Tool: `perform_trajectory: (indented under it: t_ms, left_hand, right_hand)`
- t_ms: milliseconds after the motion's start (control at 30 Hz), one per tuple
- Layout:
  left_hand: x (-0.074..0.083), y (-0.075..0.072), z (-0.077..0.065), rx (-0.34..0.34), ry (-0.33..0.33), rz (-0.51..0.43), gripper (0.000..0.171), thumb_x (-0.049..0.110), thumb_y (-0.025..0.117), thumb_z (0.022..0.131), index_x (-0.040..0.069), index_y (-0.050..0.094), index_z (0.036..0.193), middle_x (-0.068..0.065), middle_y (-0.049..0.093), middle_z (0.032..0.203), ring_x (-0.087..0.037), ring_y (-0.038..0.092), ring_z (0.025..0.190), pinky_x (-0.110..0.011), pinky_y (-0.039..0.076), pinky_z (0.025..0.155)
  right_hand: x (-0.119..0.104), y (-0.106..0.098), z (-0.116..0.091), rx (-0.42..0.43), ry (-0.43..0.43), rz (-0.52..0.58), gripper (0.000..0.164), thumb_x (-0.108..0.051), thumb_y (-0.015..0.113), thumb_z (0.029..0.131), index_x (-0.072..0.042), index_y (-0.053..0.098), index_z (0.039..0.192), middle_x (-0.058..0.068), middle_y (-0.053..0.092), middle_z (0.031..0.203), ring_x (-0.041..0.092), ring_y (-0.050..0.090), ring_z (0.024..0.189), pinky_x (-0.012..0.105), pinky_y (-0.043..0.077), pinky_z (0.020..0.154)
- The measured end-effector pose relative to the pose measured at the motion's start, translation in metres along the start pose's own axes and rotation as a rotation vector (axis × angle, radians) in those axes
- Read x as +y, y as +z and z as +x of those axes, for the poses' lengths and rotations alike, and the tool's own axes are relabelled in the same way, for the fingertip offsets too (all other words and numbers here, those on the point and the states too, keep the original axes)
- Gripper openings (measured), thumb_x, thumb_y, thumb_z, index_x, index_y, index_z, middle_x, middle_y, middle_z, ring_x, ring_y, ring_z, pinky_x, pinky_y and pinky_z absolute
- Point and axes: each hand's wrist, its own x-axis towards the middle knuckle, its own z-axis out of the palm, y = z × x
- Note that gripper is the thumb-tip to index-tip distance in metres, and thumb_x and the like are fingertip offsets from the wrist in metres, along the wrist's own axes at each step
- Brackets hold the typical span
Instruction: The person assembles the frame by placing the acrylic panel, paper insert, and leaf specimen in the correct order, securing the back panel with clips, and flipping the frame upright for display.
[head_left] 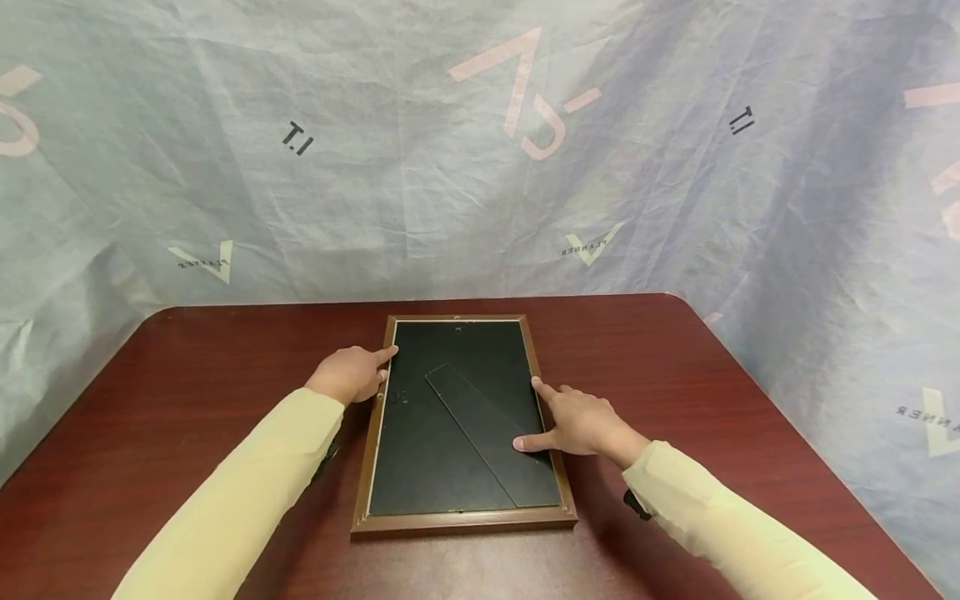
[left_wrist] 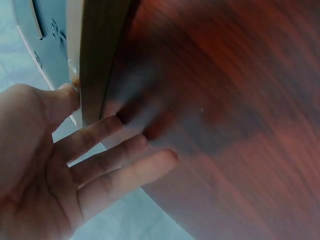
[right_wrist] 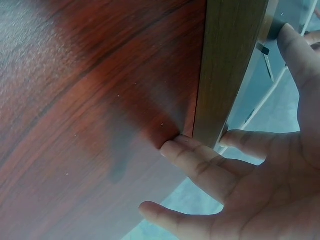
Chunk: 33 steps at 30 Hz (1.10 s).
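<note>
A picture frame (head_left: 462,522) with a brown border lies face down on the table. Its black backing board (head_left: 461,417) shows, with a slanted stand strip (head_left: 480,433) lying flat against it. My left hand (head_left: 348,373) touches the frame's left edge, its index finger stretched onto the border. In the left wrist view, its other fingers (left_wrist: 125,175) extend loosely beside the frame's outer side. At the right edge, my right hand (head_left: 588,423) has its thumb on the backing and its index finger on the border. Its remaining fingers (right_wrist: 195,165) reach down beside the frame.
The dark red wooden table (head_left: 225,367) has rounded far corners. Behind it and along the right side hangs a pale grey printed cloth (head_left: 405,167). Small metal fittings sit on the frame's border.
</note>
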Motion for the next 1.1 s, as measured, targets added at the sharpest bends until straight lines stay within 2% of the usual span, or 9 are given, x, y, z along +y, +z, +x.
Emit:
perform_trajectory:
  t_ms: [100,200,367,433,567,700,900,1000,1100]
  left_hand:
    - [0.003,-0.001,-0.001,0.05,0.055,0.069,0.048,0.017,0.053,0.107,0.002,0.045,0.152,-0.012,0.061,0.066,-0.02,0.054,0.055,-0.031,0.05,0.064]
    - [0.008,-0.003,0.0,0.108,0.098,0.109,0.044,0.017,0.057,0.105,-0.002,0.054,0.145,-0.018,0.071,0.089,-0.03,0.069,0.078,-0.037,0.058,0.076]
    - [0.012,-0.006,0.003,0.166,0.095,0.202,0.038,0.018,0.062,0.103,0.001,0.063,0.137,-0.019,0.073,0.109,-0.031,0.072,0.085,-0.04,0.06,0.075]
    - [0.012,-0.006,0.002,0.161,0.086,0.215,0.039,0.019,0.062,0.103,0.002,0.063,0.138,-0.015,0.073,0.092,-0.027,0.07,0.074,-0.039,0.059,0.07]
    - [0.008,-0.004,0.001,0.1,0.053,0.15,0.044,0.02,0.058,0.105,0.003,0.054,0.147,-0.007,0.057,0.06,-0.019,0.055,0.053,-0.033,0.053,0.061]
    - [0.005,-0.002,0.002,0.003,0.003,0.068,0.053,0.021,0.052,0.108,0.004,0.04,0.156,-0.004,0.051,0.054,-0.013,0.038,0.048,-0.031,0.043,0.059]
    - [0.006,-0.004,0.002,-0.079,-0.056,-0.089,0.06,0.024,0.045,0.11,0.01,0.021,0.163,-0.01,0.059,0.068,-0.016,0.047,0.054,-0.036,0.04,0.064]
    - [0.006,-0.001,-0.003,-0.069,-0.088,-0.166,0.063,0.027,0.044,0.111,0.015,0.014,0.165,-0.012,0.061,0.077,-0.018,0.048,0.055,-0.036,0.038,0.061]
    - [0.007,0.004,-0.01,-0.009,-0.111,-0.212,0.063,0.03,0.045,0.11,0.013,0.017,0.164,-0.018,0.069,0.097,-0.021,0.052,0.056,-0.036,0.038,0.057]
  right_hand:
    - [0.0,0.0,0.0,-0.005,0.002,0.001,0.106,-0.061,0.076,0.083,-0.007,0.029,0.161,0.031,0.042,0.152,0.048,0.044,0.137,0.072,0.038,0.099]
    - [0.0,-0.001,0.0,-0.01,0.01,-0.001,0.106,-0.062,0.076,0.083,-0.008,0.028,0.161,0.03,0.041,0.153,0.049,0.043,0.138,0.073,0.036,0.1]
    - [0.0,-0.002,0.0,-0.006,0.009,0.001,0.106,-0.062,0.075,0.084,-0.008,0.028,0.161,0.031,0.04,0.153,0.049,0.043,0.137,0.073,0.037,0.099]
    - [-0.001,-0.001,-0.001,-0.002,0.007,0.004,0.105,-0.062,0.075,0.084,-0.008,0.028,0.161,0.031,0.04,0.153,0.05,0.044,0.137,0.073,0.038,0.099]
    - [0.0,0.0,-0.002,-0.002,0.008,0.008,0.105,-0.062,0.075,0.084,-0.008,0.028,0.161,0.032,0.04,0.153,0.051,0.045,0.135,0.072,0.038,0.099]
    - [0.0,-0.001,-0.003,-0.001,0.009,0.004,0.105,-0.062,0.075,0.084,-0.007,0.029,0.161,0.033,0.041,0.152,0.052,0.047,0.133,0.072,0.038,0.1]
    - [0.0,-0.003,-0.002,0.016,-0.018,0.003,0.105,-0.061,0.076,0.083,-0.005,0.03,0.16,0.035,0.04,0.151,0.052,0.048,0.132,0.073,0.039,0.098]
    - [0.0,-0.002,-0.002,0.009,-0.019,0.004,0.106,-0.062,0.075,0.084,-0.006,0.029,0.16,0.036,0.04,0.151,0.053,0.05,0.13,0.072,0.04,0.097]
    - [0.001,0.0,-0.003,0.007,-0.014,0.009,0.106,-0.062,0.075,0.083,-0.006,0.028,0.161,0.036,0.039,0.151,0.053,0.051,0.128,0.071,0.041,0.097]
